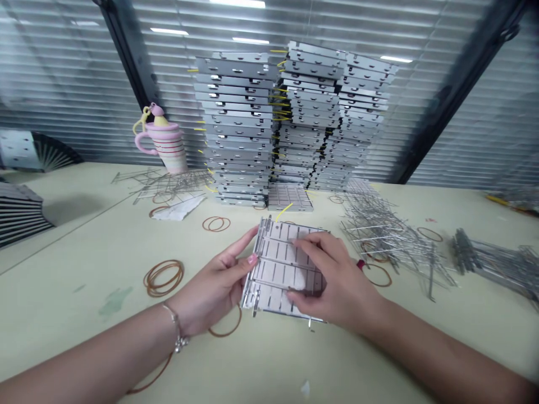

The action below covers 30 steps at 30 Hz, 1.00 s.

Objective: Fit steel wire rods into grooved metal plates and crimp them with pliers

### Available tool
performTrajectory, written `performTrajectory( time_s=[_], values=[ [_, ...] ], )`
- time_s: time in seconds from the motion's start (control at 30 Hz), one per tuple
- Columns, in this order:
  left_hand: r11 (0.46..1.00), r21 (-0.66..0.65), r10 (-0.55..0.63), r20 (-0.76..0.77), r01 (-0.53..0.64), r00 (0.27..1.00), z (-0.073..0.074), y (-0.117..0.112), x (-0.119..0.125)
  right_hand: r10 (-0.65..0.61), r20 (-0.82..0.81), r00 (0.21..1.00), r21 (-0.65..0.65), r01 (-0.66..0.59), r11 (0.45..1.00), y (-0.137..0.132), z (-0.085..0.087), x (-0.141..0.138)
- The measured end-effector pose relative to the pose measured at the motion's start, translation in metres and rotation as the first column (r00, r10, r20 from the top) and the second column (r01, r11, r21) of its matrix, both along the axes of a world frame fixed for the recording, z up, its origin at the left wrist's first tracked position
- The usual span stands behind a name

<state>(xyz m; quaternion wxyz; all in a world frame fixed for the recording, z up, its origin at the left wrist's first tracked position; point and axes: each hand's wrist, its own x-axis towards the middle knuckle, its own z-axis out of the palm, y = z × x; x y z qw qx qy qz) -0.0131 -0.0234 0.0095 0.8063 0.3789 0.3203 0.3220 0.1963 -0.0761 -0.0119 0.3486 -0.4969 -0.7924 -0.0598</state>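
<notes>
A flat slotted metal plate [278,269] lies on the pale green table [84,280] in front of me, with thin metal rods laid across it. My left hand [214,286] grips its left edge, thumb on the rim and fingers under it. On the plate's right half rests my right hand [337,280], its fingers pinching a rod against the surface.
Tall stacks of the same metal plates [290,118] stand behind. Piles of loose metal rods [387,235] lie to the right, more rods [168,185] at the back left. Several rubber bands [164,276] are scattered about. A pink cup [166,140] stands at the back left.
</notes>
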Motion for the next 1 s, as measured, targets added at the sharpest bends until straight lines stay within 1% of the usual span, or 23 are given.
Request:
performTrajectory(
  time_s=[0.2, 0.27, 0.33, 0.4, 0.43, 0.5, 0.53, 0.57, 0.6, 0.63, 0.67, 0.73, 0.77, 0.8, 0.83, 0.9, 0.93, 1.0],
  values=[
    [0.999, 0.039, -0.012, -0.046, 0.014, 0.999, 0.000, -0.002, 0.001, 0.033, 0.010, 0.999, 0.054, -0.033, 0.998, 0.003, -0.001, 0.002],
    [0.995, 0.101, 0.022, -0.099, -0.012, 0.995, 0.000, -0.001, 0.001, 0.051, 0.014, 0.999, 0.082, -0.052, 0.995, 0.003, -0.002, -0.002],
    [0.973, 0.224, 0.098, -0.179, -0.057, 0.979, 0.000, 0.000, 0.002, 0.043, 0.030, 0.999, 0.082, -0.045, 0.996, 0.001, 0.000, -0.011],
    [0.928, 0.361, 0.197, -0.261, -0.094, 0.945, 0.003, 0.002, 0.001, 0.022, 0.059, 0.998, 0.028, -0.024, 0.999, -0.005, 0.007, -0.020],
    [0.907, 0.409, 0.235, -0.297, -0.099, 0.925, 0.006, 0.004, 0.001, 0.027, 0.079, 0.996, -0.015, -0.026, 1.000, -0.009, 0.014, -0.021],
    [0.879, 0.469, 0.279, -0.365, -0.083, 0.888, 0.013, 0.009, -0.002, 0.047, 0.098, 0.994, -0.087, -0.039, 0.995, -0.016, 0.032, -0.014],
    [0.871, 0.489, 0.276, -0.397, -0.053, 0.876, 0.018, 0.012, -0.004, 0.048, 0.084, 0.995, -0.112, -0.038, 0.993, -0.019, 0.042, -0.005],
    [0.863, 0.505, 0.246, -0.427, 0.004, 0.870, 0.022, 0.015, -0.006, 0.038, 0.062, 0.997, -0.138, -0.029, 0.990, -0.021, 0.052, 0.007],
    [0.851, 0.519, 0.196, -0.460, 0.084, 0.866, 0.026, 0.018, -0.007, 0.021, 0.035, 0.999, -0.175, -0.015, 0.984, -0.022, 0.060, 0.021],
    [0.834, 0.519, 0.124, -0.503, 0.185, 0.855, 0.030, 0.020, -0.009, 0.003, 0.022, 1.000, -0.247, 0.003, 0.969, -0.021, 0.065, 0.037],
    [0.813, 0.501, 0.037, -0.551, 0.296, 0.834, 0.032, 0.022, -0.010, 0.016, 0.042, 0.999, -0.339, 0.000, 0.941, -0.018, 0.068, 0.051],
    [0.749, 0.434, -0.146, -0.628, 0.501, 0.764, 0.033, 0.023, -0.010, 0.107, 0.124, 0.987, -0.504, -0.031, 0.863, -0.008, 0.063, 0.075],
    [0.710, 0.406, -0.216, -0.653, 0.576, 0.726, 0.032, 0.022, -0.010, 0.165, 0.153, 0.974, -0.556, -0.053, 0.829, -0.001, 0.057, 0.082],
    [0.670, 0.389, -0.267, -0.669, 0.632, 0.694, 0.030, 0.021, -0.009, 0.207, 0.169, 0.964, -0.585, -0.071, 0.808, 0.005, 0.051, 0.085],
    [0.627, 0.383, -0.307, -0.679, 0.678, 0.667, 0.027, 0.019, -0.008, 0.230, 0.173, 0.958, -0.597, -0.084, 0.798, 0.010, 0.044, 0.087],
    [0.553, 0.384, -0.357, -0.692, 0.739, 0.627, 0.022, 0.016, -0.007, 0.229, 0.162, 0.960, -0.599, -0.088, 0.796, 0.015, 0.034, 0.085],
    [0.535, 0.384, -0.367, -0.697, 0.753, 0.616, 0.020, 0.014, -0.008, 0.212, 0.168, 0.963, -0.593, -0.073, 0.802, 0.015, 0.032, 0.083],
    [0.532, 0.388, -0.369, -0.693, 0.752, 0.619, 0.017, 0.013, -0.011, 0.187, 0.214, 0.959, -0.567, -0.034, 0.823, 0.013, 0.031, 0.080]
  ],
)
